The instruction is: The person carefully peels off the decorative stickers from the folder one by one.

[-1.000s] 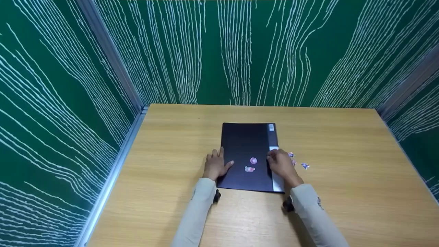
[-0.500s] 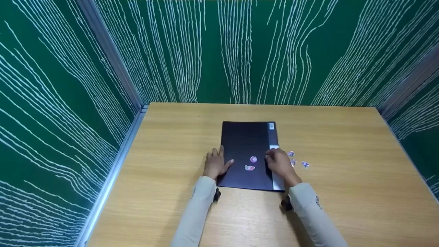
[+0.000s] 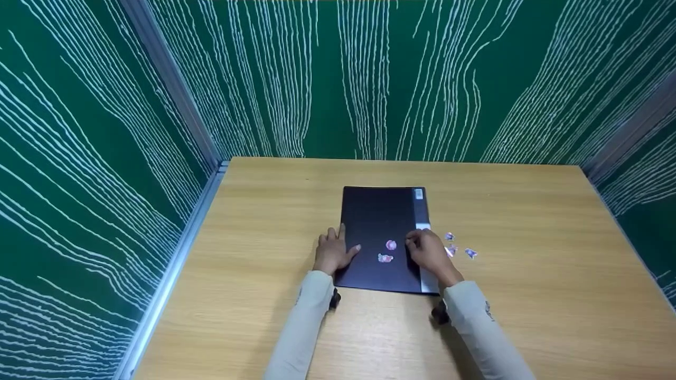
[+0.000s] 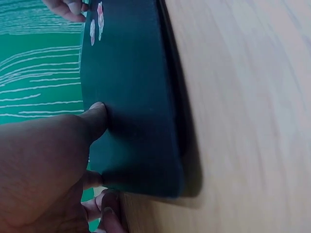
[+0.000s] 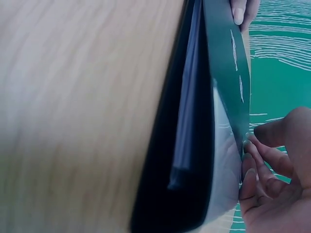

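A black folder (image 3: pixel 377 216) lies flat on the table, with a pale strip (image 3: pixel 428 279) along its right side. Two small pink stickers (image 3: pixel 385 258) sit on its cover. My left hand (image 3: pixel 331 253) rests on the folder's left edge, its thumb (image 4: pixel 97 116) on the cover and the fingers spread. Over the right part of the folder is my right hand (image 3: pixel 429 252), thumb and forefinger tips close together, the other fingers bent (image 5: pixel 257 179) against the cover. Whether a small thing is between those tips cannot be seen. Several sheets (image 5: pixel 187 116) show inside the folder's lower edge.
Three small coloured stickers (image 3: pixel 471 253) lie on the wooden table (image 3: pixel 528 295) just right of the folder. A barcode label (image 3: pixel 419 193) marks the folder's top right corner. Green walls (image 3: pixel 327 79) with white lines stand behind the table and at its sides.
My right hand has shifted slightly left over the folder, uncovering more of the loose stickers beside it. The left hand stays in place on the folder's edge.
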A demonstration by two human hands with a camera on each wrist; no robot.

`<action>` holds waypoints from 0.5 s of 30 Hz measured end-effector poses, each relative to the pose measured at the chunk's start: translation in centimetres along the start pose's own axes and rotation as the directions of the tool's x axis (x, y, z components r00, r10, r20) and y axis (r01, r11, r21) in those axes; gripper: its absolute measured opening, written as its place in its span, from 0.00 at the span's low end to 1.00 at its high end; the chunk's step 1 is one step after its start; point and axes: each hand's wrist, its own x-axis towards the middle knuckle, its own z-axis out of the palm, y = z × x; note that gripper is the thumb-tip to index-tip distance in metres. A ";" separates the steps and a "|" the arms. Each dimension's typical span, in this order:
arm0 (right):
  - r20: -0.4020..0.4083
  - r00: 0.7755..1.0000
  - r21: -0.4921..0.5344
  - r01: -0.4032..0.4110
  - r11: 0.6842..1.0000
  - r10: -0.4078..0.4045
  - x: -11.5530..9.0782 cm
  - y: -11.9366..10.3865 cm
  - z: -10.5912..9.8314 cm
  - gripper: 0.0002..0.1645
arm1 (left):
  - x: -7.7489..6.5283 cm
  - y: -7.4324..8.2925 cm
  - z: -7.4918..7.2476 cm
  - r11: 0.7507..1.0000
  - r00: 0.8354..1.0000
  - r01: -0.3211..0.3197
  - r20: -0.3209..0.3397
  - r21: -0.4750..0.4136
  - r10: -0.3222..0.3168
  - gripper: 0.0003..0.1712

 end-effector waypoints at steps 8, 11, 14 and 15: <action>0.029 1.000 -0.018 -0.002 1.000 0.002 0.1 -0.2 -0.2 0.12 | 0.4 0.0 0.1 1.000 1.000 0.018 0.022 0.004 -0.018 0.47; 0.040 0.999 -0.014 -0.011 1.000 0.012 0.0 -0.3 -0.1 0.12 | 0.5 -0.1 0.2 1.000 0.999 0.020 0.032 0.002 -0.020 0.47; 0.053 0.998 0.003 -0.020 1.000 0.020 0.0 -0.5 -0.1 0.13 | 0.5 -0.2 0.1 1.000 0.999 0.014 0.038 0.001 -0.014 0.48; 0.056 0.998 0.009 -0.021 1.000 0.021 0.0 -0.6 -0.1 0.13 | 0.6 -0.2 0.1 1.000 0.999 0.010 0.040 0.001 -0.010 0.48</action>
